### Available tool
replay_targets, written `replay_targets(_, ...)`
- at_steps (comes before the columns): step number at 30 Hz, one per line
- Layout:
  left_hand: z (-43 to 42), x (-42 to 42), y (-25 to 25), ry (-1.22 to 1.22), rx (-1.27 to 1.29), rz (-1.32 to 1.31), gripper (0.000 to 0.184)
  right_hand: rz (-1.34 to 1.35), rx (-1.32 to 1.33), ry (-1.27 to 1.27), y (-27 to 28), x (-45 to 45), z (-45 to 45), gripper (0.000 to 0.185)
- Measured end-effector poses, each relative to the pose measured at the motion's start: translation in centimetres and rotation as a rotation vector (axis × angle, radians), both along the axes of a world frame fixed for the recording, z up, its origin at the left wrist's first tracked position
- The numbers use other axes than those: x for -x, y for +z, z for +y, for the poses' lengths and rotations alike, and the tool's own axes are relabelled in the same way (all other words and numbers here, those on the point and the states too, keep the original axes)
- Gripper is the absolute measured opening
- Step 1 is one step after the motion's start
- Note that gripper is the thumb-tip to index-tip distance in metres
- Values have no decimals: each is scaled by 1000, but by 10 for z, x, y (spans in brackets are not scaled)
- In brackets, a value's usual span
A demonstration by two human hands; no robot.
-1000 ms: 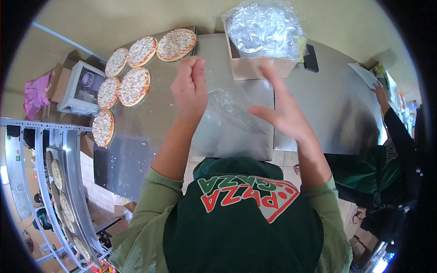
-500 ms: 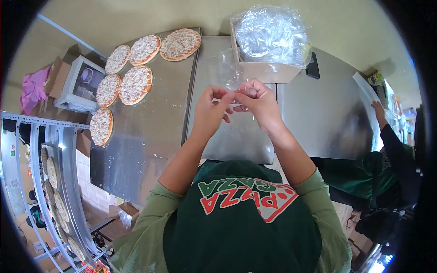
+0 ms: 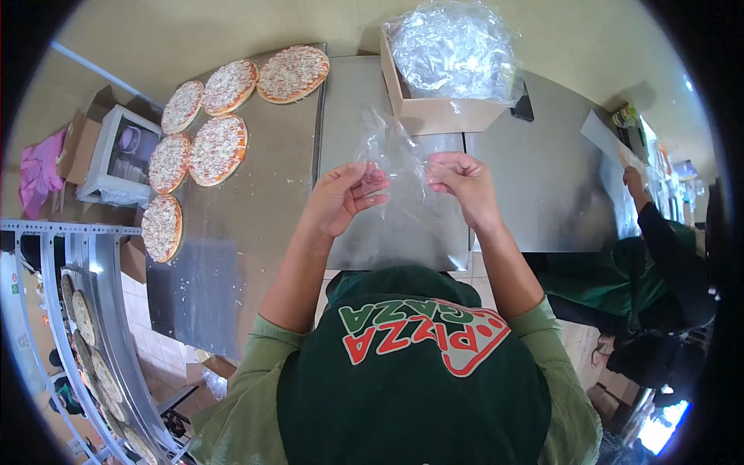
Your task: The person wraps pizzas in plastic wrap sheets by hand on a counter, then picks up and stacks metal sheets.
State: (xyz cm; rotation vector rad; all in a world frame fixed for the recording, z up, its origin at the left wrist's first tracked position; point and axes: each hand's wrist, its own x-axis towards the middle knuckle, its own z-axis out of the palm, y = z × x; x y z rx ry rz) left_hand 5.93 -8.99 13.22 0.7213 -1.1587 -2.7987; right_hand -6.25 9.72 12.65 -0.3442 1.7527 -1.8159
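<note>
A clear plastic bag (image 3: 399,167) is stretched between my two hands above the steel table. My left hand (image 3: 345,198) pinches its left edge between thumb and fingers. On the right edge, my right hand (image 3: 467,188) has a similar pinch. Just beyond the hands stands a cardboard box (image 3: 446,116) heaped with clear plastic bags (image 3: 453,50). Several round pizzas with grated topping lie at the left, among them one (image 3: 293,74) at the back and another (image 3: 218,150) nearer the middle of the group.
A dark phone (image 3: 522,106) lies right of the box. At the far right, a co-worker's hand (image 3: 634,181) touches a sheet on the table (image 3: 542,178). A metal rack (image 3: 116,310) with pizza bases stands at the lower left. A white-framed case (image 3: 124,159) sits beyond the pizzas.
My hands were apart and off the bag, then came together on it. Now they have moved apart again, with the bag spread between them.
</note>
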Motion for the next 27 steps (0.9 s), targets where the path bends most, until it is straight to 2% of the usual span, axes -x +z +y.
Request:
replay_targets(3, -1, -6, 24, 89, -161, 59, 18, 298, -210, -37, -25, 9, 20, 17)
replay_targets(5, -14, -8, 20, 49, -313, 281, 19, 393, -288, -90, -43, 20, 35, 15)
replay_targets(6, -18, -7, 17, 34, -390, 392, 22, 228, -179, -153, -43, 22, 35, 11)
replay_targets(9, -4, 8, 4, 257, 129, 77, 26, -213, 142, -328, -25, 20, 23, 10)
replay_targets(11, 26, 23, -8, 384, 421, 46, 27, -439, 330, -445, 11, 3, 0, 16)
replay_targets(12, 36, 27, -12, 447, 565, 26, 27, -444, 321, -436, 8, 6, 4, 16)
replay_targets(15, 45, 25, -9, 457, 409, -60, 27, -473, 296, -411, -20, 20, 14, 14)
replay_targets(18, 62, 23, -2, 171, 251, -150, 29, -473, 266, -317, -51, 25, 26, 15)
replay_targets(21, 57, 44, -45, 386, 317, -194, 29, -461, 172, -444, -39, -16, 5, 18)
replay_targets(24, 69, 38, -42, 339, 236, -165, 30, -491, 188, -529, -105, 36, 59, 11)
replay_targets(25, 57, 31, -44, 342, 226, -208, 30, -504, 190, -560, -131, 53, 85, 11)
replay_targets(27, 16, 25, -48, 360, 211, -267, 29, -488, 203, -681, -147, 80, 119, 11)
